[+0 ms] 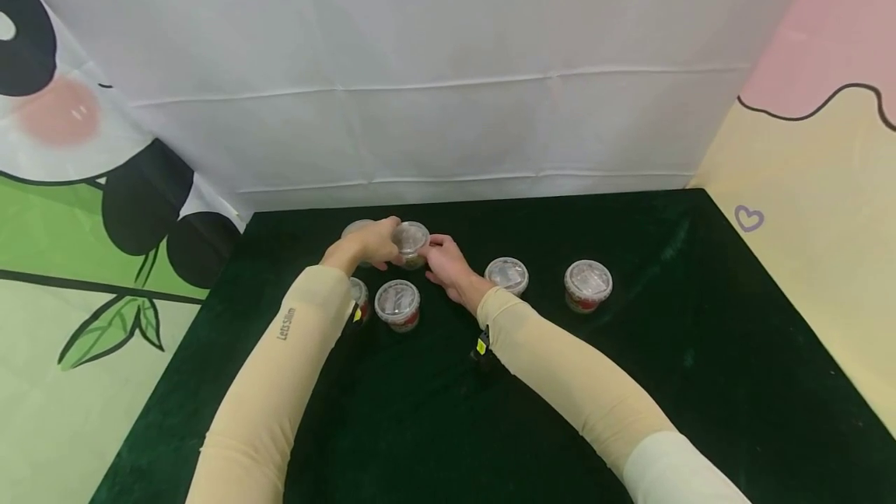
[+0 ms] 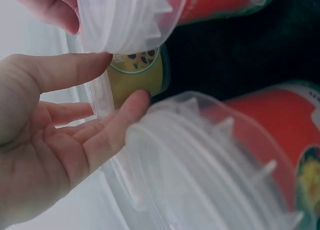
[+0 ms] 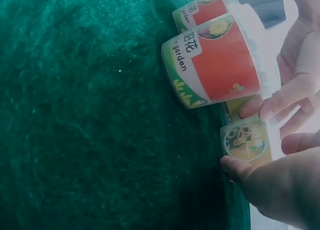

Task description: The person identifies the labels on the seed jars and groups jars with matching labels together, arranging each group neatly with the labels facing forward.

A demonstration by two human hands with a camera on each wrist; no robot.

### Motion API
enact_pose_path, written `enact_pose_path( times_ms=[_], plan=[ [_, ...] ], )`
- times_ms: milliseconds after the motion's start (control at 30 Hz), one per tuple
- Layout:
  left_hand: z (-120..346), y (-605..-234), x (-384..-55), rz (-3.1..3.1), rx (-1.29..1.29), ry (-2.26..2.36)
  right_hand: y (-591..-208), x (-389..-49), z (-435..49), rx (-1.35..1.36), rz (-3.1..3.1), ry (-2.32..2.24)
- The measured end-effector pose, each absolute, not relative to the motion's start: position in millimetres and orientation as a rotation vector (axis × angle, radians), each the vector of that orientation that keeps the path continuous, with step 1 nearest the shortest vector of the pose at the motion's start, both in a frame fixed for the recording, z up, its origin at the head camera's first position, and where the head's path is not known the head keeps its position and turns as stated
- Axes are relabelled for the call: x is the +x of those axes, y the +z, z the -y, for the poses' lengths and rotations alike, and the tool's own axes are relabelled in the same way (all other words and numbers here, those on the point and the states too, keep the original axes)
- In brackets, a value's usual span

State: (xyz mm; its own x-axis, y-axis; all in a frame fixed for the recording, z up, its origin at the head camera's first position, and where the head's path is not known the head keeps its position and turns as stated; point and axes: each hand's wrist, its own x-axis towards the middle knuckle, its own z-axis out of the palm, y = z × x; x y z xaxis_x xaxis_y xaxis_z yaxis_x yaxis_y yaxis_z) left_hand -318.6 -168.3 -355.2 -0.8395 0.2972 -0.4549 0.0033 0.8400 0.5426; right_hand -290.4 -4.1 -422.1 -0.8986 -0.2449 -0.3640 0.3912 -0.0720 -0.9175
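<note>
White cloth (image 1: pixel 434 138) hangs behind a table (image 1: pixel 630 411) with a dark green cover, and cartoon panels (image 1: pixel 805 193) stand at both sides. Near the far edge, left of the middle, is the yellow cup (image 1: pixel 411 236) with a clear lid. The left hand (image 1: pixel 371 243) holds it from the left, its thumb and fingers apart with the cup between them. The right hand (image 1: pixel 449 264) pinches it from the right. Whether its bottom rests on the cloth, I cannot tell.

Another lidded cup (image 1: pixel 355 229) stands just beside, partly hidden by the left hand. Nearer are two red cups (image 1: pixel 398 303), one partly behind the left sleeve (image 1: pixel 259 379).

In my judgement, the closest danger is crowding: if the left hand swings outward, it could knock the neighbouring cup, and a lowered sleeve could tip a red one. Smooth plastic may also slip if one hand releases too early, or the lid may loosen if lifted by its rim.
</note>
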Motion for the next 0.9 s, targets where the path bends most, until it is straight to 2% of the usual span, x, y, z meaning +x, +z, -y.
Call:
enact_pose_path(
  times_ms=[367,900],
  plan=[
    [168.1,-359.5,-324.1,-2.466,0.196,0.746,-423.0,-289.7,6.5,0.237,-1.734,-2.002],
    [170.2,-365.8,-317.1,-2.599,0.318,0.632,-437.8,-284.1,9.3,0.139,-1.795,-2.040]
  ],
)
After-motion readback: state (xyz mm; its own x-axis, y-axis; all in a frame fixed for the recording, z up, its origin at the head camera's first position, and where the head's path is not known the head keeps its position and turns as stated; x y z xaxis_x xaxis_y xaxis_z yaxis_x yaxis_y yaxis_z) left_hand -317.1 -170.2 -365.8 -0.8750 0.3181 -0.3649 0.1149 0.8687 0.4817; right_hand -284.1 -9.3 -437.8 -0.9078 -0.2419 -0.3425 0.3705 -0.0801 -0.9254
